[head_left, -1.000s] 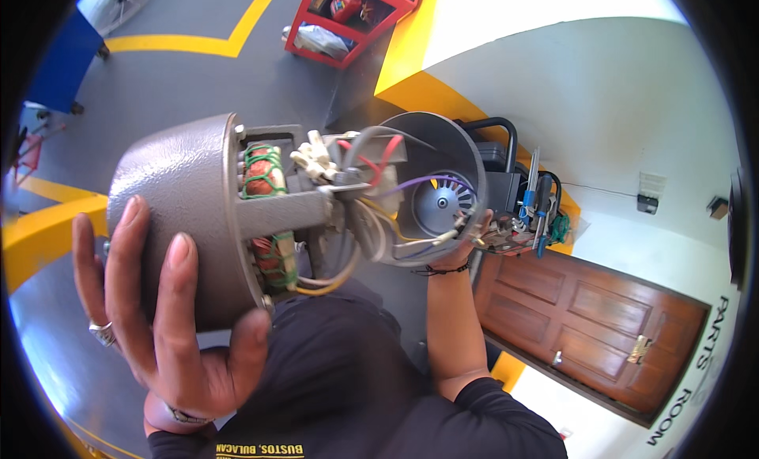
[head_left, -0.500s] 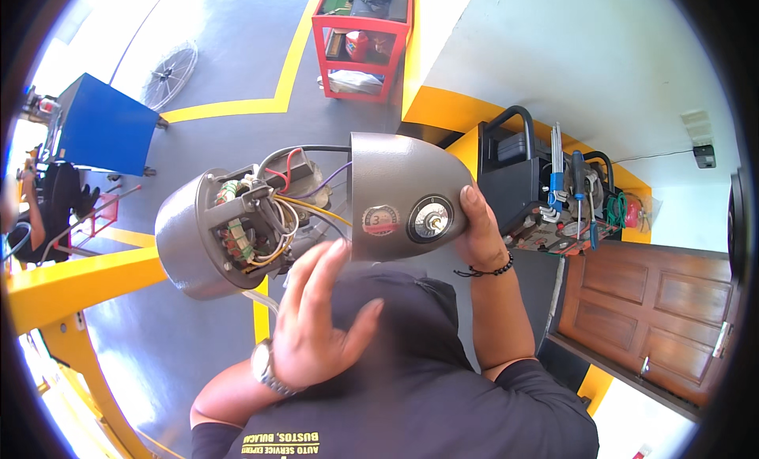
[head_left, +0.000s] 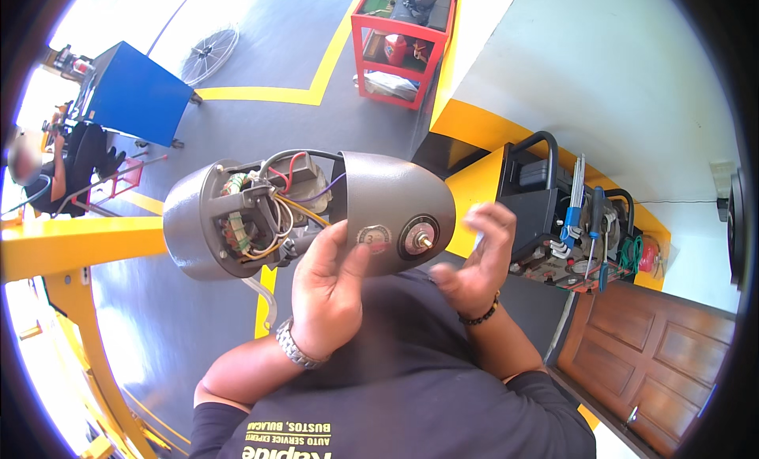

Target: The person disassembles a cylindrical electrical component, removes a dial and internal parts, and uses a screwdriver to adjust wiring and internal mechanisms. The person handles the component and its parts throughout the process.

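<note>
we've got the grey cover off the motor — wires still link them — our left hand pinching its rim, right hand empty, half-curled

Workshop, apparently: screwdriver, red cart.

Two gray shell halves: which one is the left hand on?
The right half, with the round disc; the left hand grips its open edge. The other half has exposed coils and wires, no hand on it.

Glossy, metallic-looking cover, matt cloth shirt, shiny metal wristwatch, wooden door.
</note>
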Available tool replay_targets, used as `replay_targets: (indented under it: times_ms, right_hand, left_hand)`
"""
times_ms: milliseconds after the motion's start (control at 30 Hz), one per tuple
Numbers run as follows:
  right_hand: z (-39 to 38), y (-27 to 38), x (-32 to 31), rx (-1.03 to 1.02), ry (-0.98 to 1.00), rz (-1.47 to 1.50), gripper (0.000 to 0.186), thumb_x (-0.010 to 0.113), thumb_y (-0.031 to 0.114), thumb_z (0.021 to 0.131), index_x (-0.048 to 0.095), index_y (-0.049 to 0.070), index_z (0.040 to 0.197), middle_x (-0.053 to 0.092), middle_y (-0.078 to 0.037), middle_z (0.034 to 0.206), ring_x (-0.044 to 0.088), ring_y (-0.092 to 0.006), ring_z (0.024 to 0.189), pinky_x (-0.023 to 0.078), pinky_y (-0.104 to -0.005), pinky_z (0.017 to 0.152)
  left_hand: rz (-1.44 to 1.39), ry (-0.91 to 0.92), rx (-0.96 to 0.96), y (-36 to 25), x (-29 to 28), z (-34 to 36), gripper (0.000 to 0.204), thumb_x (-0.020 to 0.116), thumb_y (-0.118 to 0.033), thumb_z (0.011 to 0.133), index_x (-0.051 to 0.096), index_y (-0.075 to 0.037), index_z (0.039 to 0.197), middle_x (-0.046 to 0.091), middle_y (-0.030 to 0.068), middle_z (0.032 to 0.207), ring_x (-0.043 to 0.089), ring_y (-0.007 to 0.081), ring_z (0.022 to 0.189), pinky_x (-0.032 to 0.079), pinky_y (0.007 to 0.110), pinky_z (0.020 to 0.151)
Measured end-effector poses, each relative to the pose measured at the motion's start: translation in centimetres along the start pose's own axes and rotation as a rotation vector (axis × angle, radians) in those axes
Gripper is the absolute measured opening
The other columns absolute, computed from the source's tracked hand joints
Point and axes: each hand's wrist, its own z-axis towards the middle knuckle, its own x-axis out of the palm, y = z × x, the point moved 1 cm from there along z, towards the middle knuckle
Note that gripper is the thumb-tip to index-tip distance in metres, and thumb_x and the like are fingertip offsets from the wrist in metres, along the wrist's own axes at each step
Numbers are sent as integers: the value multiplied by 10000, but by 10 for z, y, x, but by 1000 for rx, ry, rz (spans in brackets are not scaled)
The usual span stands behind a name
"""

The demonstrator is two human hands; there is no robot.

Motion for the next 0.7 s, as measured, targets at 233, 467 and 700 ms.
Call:
replay_targets:
  times_ms: [233,467,700]
  right_hand:
    - [6,13,6,-36,215,-74,308,837,171,855,650,50,1068,607,-112,973,569,-288,841,464,-407,745]
    - [9,18,3,-161,251,-67,289,802,97,852,650,52,1093,615,-104,986,573,-279,854,470,-392,753]
    - [7,21,3,-76,215,-71,316,815,112,829,651,45,1090,617,-105,1015,596,-293,897,497,-407,763]
  left_hand:
    - [-85,-19,-42,-4,-1,-1,313,535,5,1066,550,55,1374,697,116,1234,653,148,1136,504,302,1022]
    - [-100,7,-136,-9,-9,0,278,545,-11,1066,568,58,1334,702,117,1222,656,149,1128,510,304,1018]
    - [-134,28,-106,-11,-9,4,261,554,-4,1059,582,60,1310,711,111,1190,662,132,1087,516,280,976]
